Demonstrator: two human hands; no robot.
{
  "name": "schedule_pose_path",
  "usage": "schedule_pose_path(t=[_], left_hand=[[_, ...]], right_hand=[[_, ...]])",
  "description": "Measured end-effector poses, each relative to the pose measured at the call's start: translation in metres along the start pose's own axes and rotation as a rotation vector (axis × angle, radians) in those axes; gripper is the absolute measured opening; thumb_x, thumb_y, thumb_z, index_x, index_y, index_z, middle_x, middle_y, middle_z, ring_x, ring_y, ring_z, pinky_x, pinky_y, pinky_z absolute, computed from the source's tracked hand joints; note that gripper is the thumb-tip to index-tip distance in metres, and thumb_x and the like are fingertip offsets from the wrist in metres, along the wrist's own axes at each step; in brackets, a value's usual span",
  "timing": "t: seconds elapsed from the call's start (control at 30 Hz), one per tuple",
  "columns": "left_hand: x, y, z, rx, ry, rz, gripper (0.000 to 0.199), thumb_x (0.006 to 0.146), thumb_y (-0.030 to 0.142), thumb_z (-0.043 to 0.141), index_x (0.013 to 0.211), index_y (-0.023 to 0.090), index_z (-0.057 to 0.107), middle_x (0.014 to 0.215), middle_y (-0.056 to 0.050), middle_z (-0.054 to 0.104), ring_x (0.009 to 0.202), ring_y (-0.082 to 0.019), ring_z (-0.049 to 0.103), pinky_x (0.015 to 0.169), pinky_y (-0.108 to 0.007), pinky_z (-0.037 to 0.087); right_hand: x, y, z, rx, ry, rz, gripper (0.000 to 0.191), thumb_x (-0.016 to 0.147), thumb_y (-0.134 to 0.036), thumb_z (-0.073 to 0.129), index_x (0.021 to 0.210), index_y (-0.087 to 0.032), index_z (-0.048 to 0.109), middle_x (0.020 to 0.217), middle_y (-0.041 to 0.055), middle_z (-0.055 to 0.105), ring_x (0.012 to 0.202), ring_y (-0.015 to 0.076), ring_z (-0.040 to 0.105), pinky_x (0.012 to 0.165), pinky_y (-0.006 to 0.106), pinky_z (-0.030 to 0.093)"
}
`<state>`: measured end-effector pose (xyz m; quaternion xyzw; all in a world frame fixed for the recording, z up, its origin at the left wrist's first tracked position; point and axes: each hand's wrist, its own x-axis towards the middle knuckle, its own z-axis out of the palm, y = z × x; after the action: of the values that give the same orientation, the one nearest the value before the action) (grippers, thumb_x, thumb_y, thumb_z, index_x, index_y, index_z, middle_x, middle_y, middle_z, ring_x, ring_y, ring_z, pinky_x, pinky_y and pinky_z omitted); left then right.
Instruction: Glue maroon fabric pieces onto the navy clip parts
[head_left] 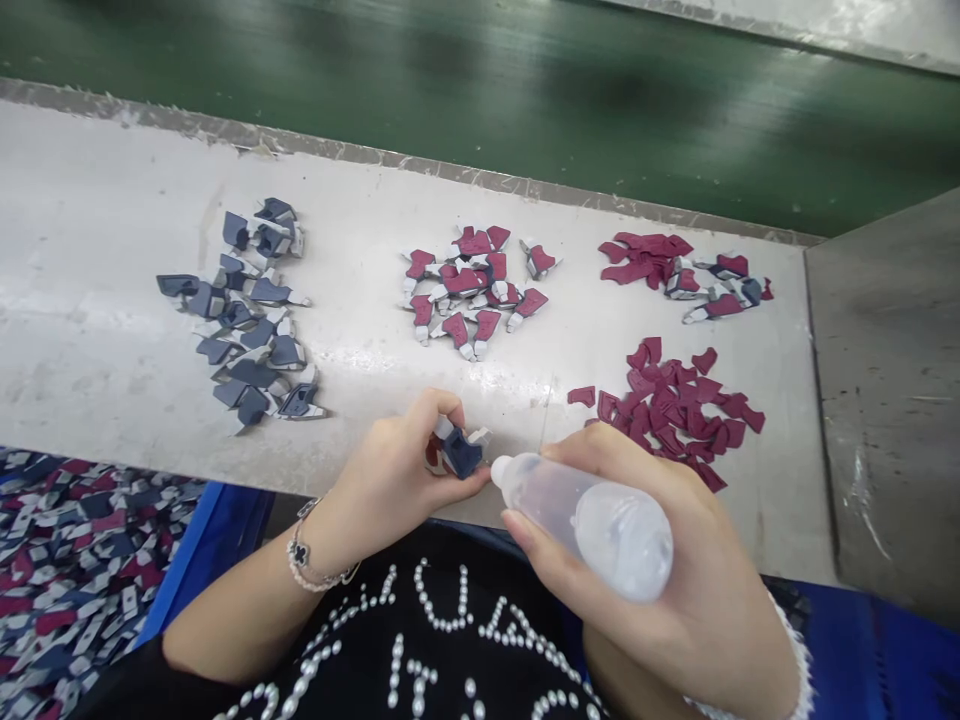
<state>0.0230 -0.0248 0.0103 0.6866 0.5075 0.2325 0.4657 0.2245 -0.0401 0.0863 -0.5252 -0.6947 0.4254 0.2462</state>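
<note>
My left hand (401, 465) is closed on a small grey and navy piece (461, 452), gripped between thumb and fingers near the table's front edge; some red shows behind it. In my right hand (645, 500) is a translucent squeeze bottle (585, 520), tilted so its white tip sits just right of the piece. Whether the tip touches the piece I cannot tell. Beyond my hands lies a cluster of grey pieces with red faces (465, 280). Flat red pieces (675, 400) form a pile beyond my right hand.
Navy and grey pieces (251, 345) are heaped on the left of the white table (360, 220). More red pieces (645, 255) and mixed ones (724, 290) lie at the back right. A blue bin (180, 560) full of pieces is at lower left. A metal panel (892, 400) bounds the right.
</note>
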Motion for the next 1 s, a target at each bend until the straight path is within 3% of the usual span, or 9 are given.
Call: schedule_pose_path(t=[0.17, 0.53, 0.73, 0.8, 0.9, 1.0], left_hand=[[0.001, 0.000, 0.000, 0.009, 0.000, 0.026, 0.040, 0.078, 0.030, 0.079, 0.097, 0.026, 0.044, 0.073, 0.007, 0.067, 0.055, -0.010, 0.063, 0.050, -0.017, 0.049], [0.001, 0.001, 0.000, 0.013, 0.006, 0.016, 0.041, 0.075, 0.025, 0.080, 0.097, 0.026, 0.046, 0.072, 0.007, 0.066, 0.055, -0.010, 0.062, 0.047, -0.016, 0.047], [0.001, -0.002, 0.000, -0.144, 0.018, -0.054, 0.045, 0.073, 0.030, 0.084, 0.096, 0.026, 0.046, 0.076, 0.006, 0.066, 0.059, -0.011, 0.063, 0.052, -0.020, 0.051], [0.002, -0.003, -0.003, -0.260, 0.019, -0.114, 0.049, 0.070, 0.033, 0.086, 0.097, 0.026, 0.047, 0.076, 0.005, 0.065, 0.064, -0.013, 0.065, 0.056, -0.022, 0.053], [0.003, -0.005, -0.009, -0.421, -0.021, -0.192, 0.054, 0.068, 0.032, 0.088, 0.104, 0.026, 0.049, 0.081, 0.002, 0.067, 0.071, -0.015, 0.068, 0.063, -0.025, 0.057], [0.000, -0.008, -0.015, -0.485, -0.060, -0.238, 0.050, 0.076, 0.029, 0.083, 0.113, 0.027, 0.049, 0.091, 0.000, 0.071, 0.074, -0.015, 0.069, 0.068, -0.026, 0.059]], right_hand=[[0.001, 0.001, 0.001, 0.013, 0.051, 0.014, 0.010, 0.089, -0.027, 0.065, 0.087, -0.020, 0.058, 0.070, -0.0031, 0.063, 0.056, 0.0128, 0.062, 0.046, 0.026, 0.045], [0.004, 0.000, 0.003, 0.046, 0.056, -0.002, 0.014, 0.088, -0.028, 0.069, 0.086, -0.020, 0.058, 0.068, -0.0050, 0.059, 0.054, 0.0103, 0.058, 0.047, 0.023, 0.045], [-0.004, 0.002, -0.004, 0.114, 0.082, 0.013, 0.017, 0.084, -0.028, 0.073, 0.093, -0.026, 0.059, 0.072, -0.0052, 0.062, 0.055, 0.0119, 0.061, 0.047, 0.024, 0.048], [-0.008, 0.007, -0.010, 0.143, 0.125, -0.005, 0.026, 0.082, -0.026, 0.076, 0.101, -0.029, 0.061, 0.083, -0.0030, 0.067, 0.063, 0.0148, 0.065, 0.054, 0.025, 0.054], [-0.011, 0.021, -0.018, 0.128, 0.172, -0.011, 0.041, 0.080, -0.022, 0.079, 0.115, -0.035, 0.063, 0.106, 0.0000, 0.070, 0.090, 0.0217, 0.069, 0.079, 0.031, 0.060], [-0.006, 0.039, -0.018, 0.245, 0.104, -0.011, 0.055, 0.078, -0.023, 0.082, 0.125, -0.041, 0.060, 0.120, -0.0004, 0.066, 0.104, 0.0246, 0.067, 0.091, 0.036, 0.058]])
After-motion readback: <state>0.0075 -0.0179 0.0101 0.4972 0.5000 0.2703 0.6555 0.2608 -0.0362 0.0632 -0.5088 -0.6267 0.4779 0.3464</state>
